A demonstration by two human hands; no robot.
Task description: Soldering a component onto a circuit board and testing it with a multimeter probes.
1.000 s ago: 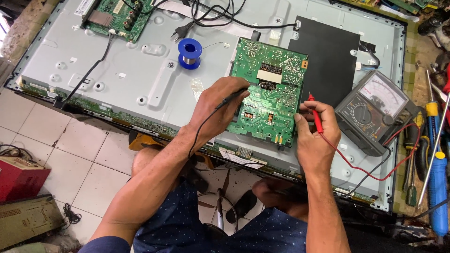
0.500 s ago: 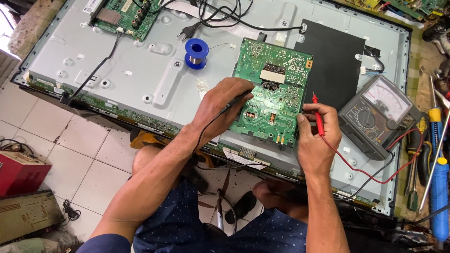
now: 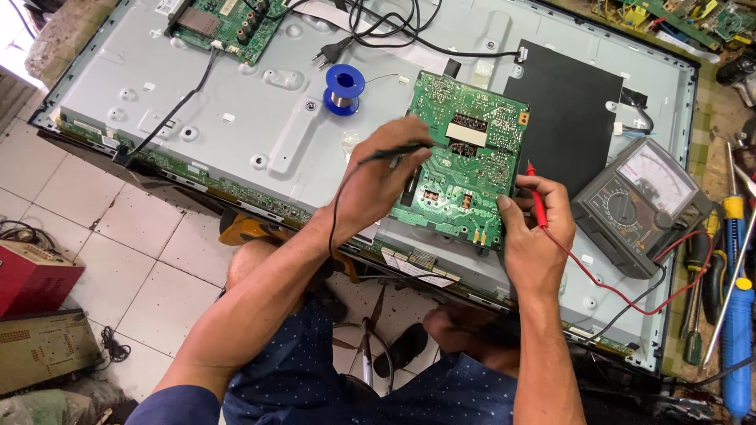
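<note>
Our left hand (image 3: 378, 177) fingers pinch the black probe (image 3: 394, 151), tip on the green circuit board (image 3: 471, 157). Right hand (image 3: 535, 228) fingers clamp the red probe (image 3: 537, 201) upright at the board's right edge, multimeter (image 3: 639, 203) further right.

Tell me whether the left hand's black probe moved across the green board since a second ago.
No. The left hand keeps the black probe at the green board's left edge, as before.

Electronics repair workshop, multimeter (image 3: 642, 206), screwdrivers (image 3: 737, 346)
</note>
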